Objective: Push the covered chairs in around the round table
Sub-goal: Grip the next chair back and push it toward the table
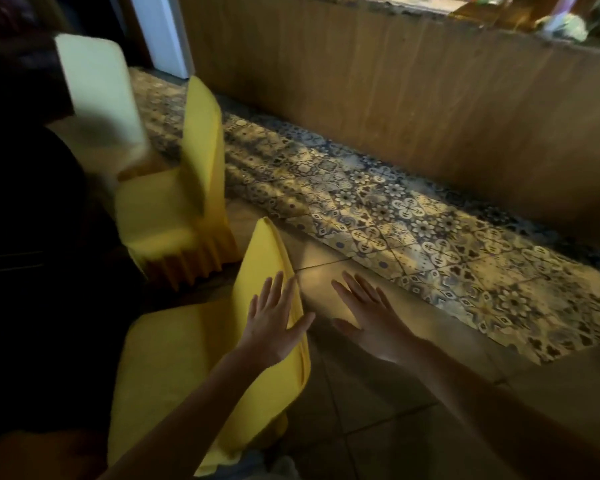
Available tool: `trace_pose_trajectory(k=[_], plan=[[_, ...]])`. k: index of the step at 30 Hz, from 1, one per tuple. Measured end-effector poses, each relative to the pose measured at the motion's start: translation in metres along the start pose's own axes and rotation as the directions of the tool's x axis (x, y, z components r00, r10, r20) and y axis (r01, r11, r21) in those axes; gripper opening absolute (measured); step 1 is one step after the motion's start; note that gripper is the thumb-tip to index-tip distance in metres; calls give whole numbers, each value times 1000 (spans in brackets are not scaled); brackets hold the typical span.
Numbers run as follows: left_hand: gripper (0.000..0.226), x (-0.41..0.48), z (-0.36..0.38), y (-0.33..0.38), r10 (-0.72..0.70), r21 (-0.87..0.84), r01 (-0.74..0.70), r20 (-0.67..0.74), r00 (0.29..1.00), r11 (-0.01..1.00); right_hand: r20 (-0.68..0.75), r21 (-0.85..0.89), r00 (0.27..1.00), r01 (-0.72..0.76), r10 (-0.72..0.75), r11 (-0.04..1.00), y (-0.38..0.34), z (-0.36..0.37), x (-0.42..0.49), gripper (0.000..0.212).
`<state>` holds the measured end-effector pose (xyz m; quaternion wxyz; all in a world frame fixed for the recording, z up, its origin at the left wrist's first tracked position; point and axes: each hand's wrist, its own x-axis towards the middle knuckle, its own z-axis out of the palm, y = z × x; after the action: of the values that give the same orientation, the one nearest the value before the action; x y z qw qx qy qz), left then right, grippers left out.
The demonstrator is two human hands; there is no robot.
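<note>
Fingers spread on both: left hand [274, 327] flat over the nearest yellow chair [267, 271] backrest to shove it tableward, right hand [371, 317] empty beside it.

1. This looks like a restaurant or banquet dining room: the seats wear fitted fabric covers, as at catered events.
2. Two yellow-covered chairs [174, 209] [201, 355] and a white-covered chair [97, 91] stand in a curve around a dark table [32, 209] at the left.
3. The floor mixes plain beige tiles [378, 410] with a band of ornate patterned tiles [378, 209], a decorative finish suited to a public room.
4. A long wood-panelled counter [395, 98] runs along the far side, with blurred items on its stone-like top.
</note>
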<state>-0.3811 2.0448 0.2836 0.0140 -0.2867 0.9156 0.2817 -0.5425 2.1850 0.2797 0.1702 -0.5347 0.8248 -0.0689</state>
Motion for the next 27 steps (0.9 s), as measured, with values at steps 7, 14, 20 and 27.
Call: trace_pose_trajectory(k=[7,14,20,27], plan=[[78,4,-4,-36,-256,-33,254,-97,962,967,104,30,967,232,-234,972,-10,-15,83,67],[76,8,1,-30,-568,-178,547,-98,817,818,337,-73,803,542,-491,837,-23,-37,175,70],[74,21,-6,-10,-766,-356,693,-121,631,627,497,-152,651,716,-573,681,-22,-50,239,61],[75,6,44,47,-867,-641,700,105,488,316,497,-113,476,864,-726,490,-21,-39,255,97]])
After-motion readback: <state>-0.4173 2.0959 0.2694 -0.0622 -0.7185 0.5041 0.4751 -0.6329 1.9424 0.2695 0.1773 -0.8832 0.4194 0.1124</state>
